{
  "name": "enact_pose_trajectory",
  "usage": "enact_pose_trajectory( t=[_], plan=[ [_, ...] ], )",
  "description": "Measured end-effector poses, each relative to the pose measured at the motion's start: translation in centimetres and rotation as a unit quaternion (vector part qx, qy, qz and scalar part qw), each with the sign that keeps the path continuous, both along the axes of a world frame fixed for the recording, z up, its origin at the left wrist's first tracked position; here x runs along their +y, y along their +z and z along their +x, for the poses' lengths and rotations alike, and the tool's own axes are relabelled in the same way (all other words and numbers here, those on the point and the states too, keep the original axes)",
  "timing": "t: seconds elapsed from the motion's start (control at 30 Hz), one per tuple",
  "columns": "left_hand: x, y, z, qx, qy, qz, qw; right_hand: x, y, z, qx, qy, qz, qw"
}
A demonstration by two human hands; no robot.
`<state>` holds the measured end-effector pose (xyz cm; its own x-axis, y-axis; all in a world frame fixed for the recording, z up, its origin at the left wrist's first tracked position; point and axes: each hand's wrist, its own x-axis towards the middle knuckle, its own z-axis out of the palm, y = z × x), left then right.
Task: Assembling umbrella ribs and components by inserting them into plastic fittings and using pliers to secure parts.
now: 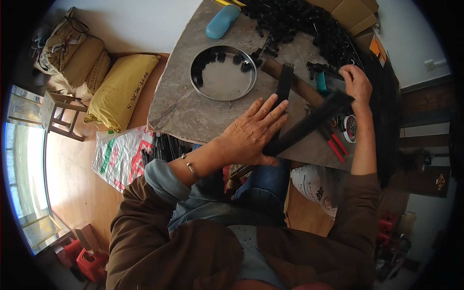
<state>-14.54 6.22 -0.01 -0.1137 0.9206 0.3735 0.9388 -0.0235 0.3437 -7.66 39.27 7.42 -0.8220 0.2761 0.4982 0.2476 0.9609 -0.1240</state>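
My left hand (252,126) lies with fingers stretched out over a flat bundle of thin black strips (284,82) on the table. Its thumb is beside the near end of a long dark bar (309,123), which slants up to the right toward my right wrist. Whether the thumb grips the bar I cannot tell. At the table's right side my right hand (356,87) is closed in a pinch; what the fingertips hold is too small to make out. Beneath that hand sits a small green container (321,83), partly hidden.
A round metal tray (193,79) holds black pieces along its rim. Many small black parts (295,24) are heaped at the back, near a blue case (222,21). Red-handled pliers (334,147) and a dish of small metal pieces (350,129) lie right. A yellow sack (123,92) stands left.
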Motion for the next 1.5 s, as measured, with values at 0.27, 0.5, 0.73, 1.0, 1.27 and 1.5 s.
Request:
enact_pose_trajectory(
  t=[0.27, 0.5, 0.73, 1.0, 1.27, 1.5],
  plan=[
    [-0.3, 0.2, -0.4, -0.053, -0.013, -0.012, 0.998, -8.4, -3.5, -4.2, -0.074, 0.112, -0.122, 0.983],
    [-0.3, 0.1, -0.6, -0.069, -0.013, -0.013, 0.997, -7.8, -3.8, -4.0, -0.041, 0.104, -0.216, 0.970],
    [-0.3, 0.5, -0.7, -0.071, -0.009, -0.021, 0.997, -6.8, -1.2, -3.0, 0.064, 0.001, -0.250, 0.966],
    [0.1, 1.2, -0.4, -0.034, -0.009, -0.039, 0.999, 0.1, -1.7, 0.9, 0.058, -0.040, -0.072, 0.995],
    [0.0, 1.2, -0.5, -0.040, -0.011, -0.040, 0.998, -5.1, -1.1, -1.5, 0.047, 0.034, -0.164, 0.985],
    [0.0, 0.7, -0.5, -0.059, -0.008, -0.037, 0.998, -8.9, -3.7, -4.3, -0.024, 0.091, -0.171, 0.981]
  ],
)
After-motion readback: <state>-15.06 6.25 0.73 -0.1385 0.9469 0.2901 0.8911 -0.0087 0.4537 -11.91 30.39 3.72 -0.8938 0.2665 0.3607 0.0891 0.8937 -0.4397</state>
